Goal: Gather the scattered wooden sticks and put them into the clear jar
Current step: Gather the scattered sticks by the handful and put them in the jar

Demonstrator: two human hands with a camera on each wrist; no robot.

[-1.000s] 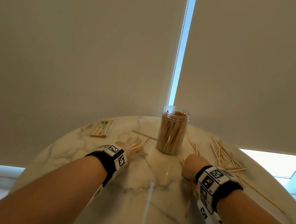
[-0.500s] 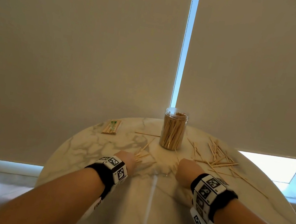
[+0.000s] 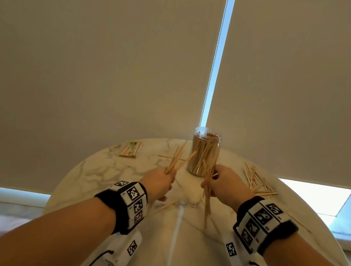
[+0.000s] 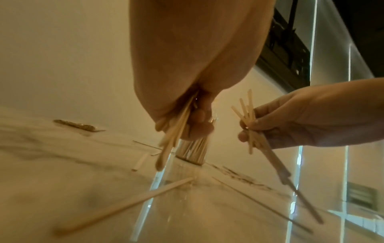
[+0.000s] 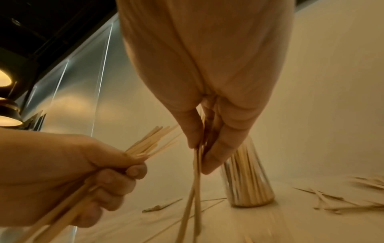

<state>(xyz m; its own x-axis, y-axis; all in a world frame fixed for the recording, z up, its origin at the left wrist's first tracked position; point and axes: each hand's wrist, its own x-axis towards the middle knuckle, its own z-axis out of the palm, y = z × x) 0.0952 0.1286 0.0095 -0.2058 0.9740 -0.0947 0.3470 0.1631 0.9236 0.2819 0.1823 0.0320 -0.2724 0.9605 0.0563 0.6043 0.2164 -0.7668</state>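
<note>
Only the head view shows the whole round marble table (image 3: 100, 167), with the clear jar (image 3: 205, 151) of sticks upright at its far edge in mid-frame, a wrapped stick packet (image 3: 131, 148) to the left and a loose pile of wooden sticks (image 3: 256, 182) to the right. The left wrist view adds a single stick (image 4: 124, 205) lying on the marble in the lower frame. Pale roller blinds (image 3: 91, 50) fill the background. Both hands are raised before the jar: the left hand (image 3: 158, 183) grips a fanned bundle pointing up-right, and the right hand (image 3: 225, 184) pinches a bundle hanging downward.
</note>
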